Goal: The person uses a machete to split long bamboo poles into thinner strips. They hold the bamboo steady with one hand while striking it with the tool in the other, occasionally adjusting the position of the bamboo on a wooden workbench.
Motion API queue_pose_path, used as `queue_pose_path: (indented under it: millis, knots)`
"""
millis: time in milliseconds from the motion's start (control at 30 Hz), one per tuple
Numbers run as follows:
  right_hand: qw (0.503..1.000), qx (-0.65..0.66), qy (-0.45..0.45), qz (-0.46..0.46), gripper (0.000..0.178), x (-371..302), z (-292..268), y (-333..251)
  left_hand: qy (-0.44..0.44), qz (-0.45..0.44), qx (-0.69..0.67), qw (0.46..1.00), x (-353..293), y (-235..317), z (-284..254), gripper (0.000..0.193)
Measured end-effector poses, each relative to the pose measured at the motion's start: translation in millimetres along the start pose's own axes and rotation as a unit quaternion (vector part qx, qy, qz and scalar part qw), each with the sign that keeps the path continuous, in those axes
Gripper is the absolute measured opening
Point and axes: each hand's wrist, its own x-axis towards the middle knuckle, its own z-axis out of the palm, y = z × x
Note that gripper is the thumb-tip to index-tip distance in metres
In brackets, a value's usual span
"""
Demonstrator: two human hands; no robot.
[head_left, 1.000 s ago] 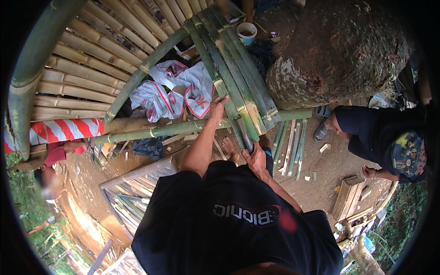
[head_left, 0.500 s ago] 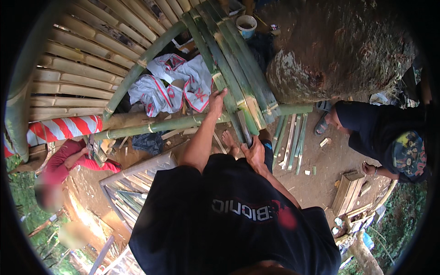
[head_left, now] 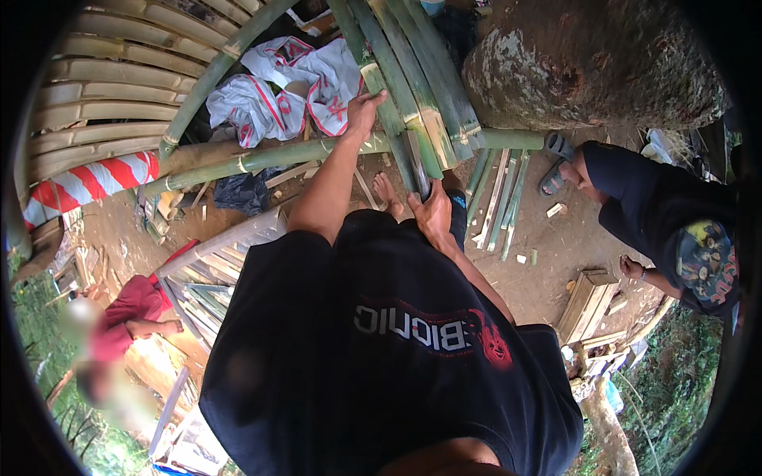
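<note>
Split green bamboo lengths (head_left: 390,67) slope down toward me across a horizontal bamboo pole (head_left: 274,157). My left hand (head_left: 362,116) is closed around the left edge of the nearest length, just below a pale shaved patch. My right hand (head_left: 432,213) grips what looks like a large knife (head_left: 417,163); its handle is hidden in my fingers. The straight, shiny blade lies along the near end of the bamboo, pointing away from me. Whether its edge is biting into the bamboo, I cannot tell.
White cloth with red marks (head_left: 262,99) lies left of the bamboo, beside a slatted bamboo panel (head_left: 119,71). A large boulder (head_left: 587,71) stands far right. Bamboo strips (head_left: 498,202) lie on the ground. People in red (head_left: 131,317) and black (head_left: 667,210) are at either side.
My view has shifted, so the bamboo sits higher in the picture. Both hands keep nearly the same places on bamboo and knife. The person in red has moved away from the horizontal pole.
</note>
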Motion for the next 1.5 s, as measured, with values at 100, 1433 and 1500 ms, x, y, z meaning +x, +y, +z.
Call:
queue_pose_path:
  millis: [100,1433,1500]
  knots:
    - [1.000,-0.011,-0.004,0.009,0.055,-0.6,-2.4,-3.8,-0.004,-0.003,-0.001,1.000,-1.0,-0.3,1.0,0.033]
    - [0.999,0.036,-0.010,-0.007,0.029,-4.0,-12.9,3.6,-0.025,-0.016,-0.072,0.997,-13.6,6.0,4.0,0.033]
    - [1.000,0.027,-0.003,-0.008,0.031,-1.9,-5.3,7.8,-0.025,-0.011,-0.065,0.998,-10.5,3.8,4.0,0.031]
